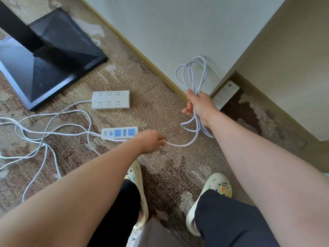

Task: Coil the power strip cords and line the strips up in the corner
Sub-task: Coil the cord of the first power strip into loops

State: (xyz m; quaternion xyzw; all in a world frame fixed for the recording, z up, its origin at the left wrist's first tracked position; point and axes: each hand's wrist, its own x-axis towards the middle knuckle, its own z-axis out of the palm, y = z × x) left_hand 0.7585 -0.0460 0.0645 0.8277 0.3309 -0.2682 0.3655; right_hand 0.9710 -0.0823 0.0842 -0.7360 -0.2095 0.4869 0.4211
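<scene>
My right hand (199, 106) grips a bundle of white cord loops (191, 75) that stick up above the fist and hang below it. From the bundle the cord runs down to my left hand (151, 140), which pinches the loose stretch near the carpet. A white power strip (225, 94) lies in the wall corner behind my right hand. A wide white strip (111, 99) rests on the carpet further left. A narrow strip with blue sockets (119, 133) lies just left of my left hand.
Tangled white cords (41, 138) sprawl over the carpet at the left. A black stand base (46, 56) fills the upper left. Walls with a skirting board (142, 56) meet at the corner. My feet in cream clogs (210, 198) stand below.
</scene>
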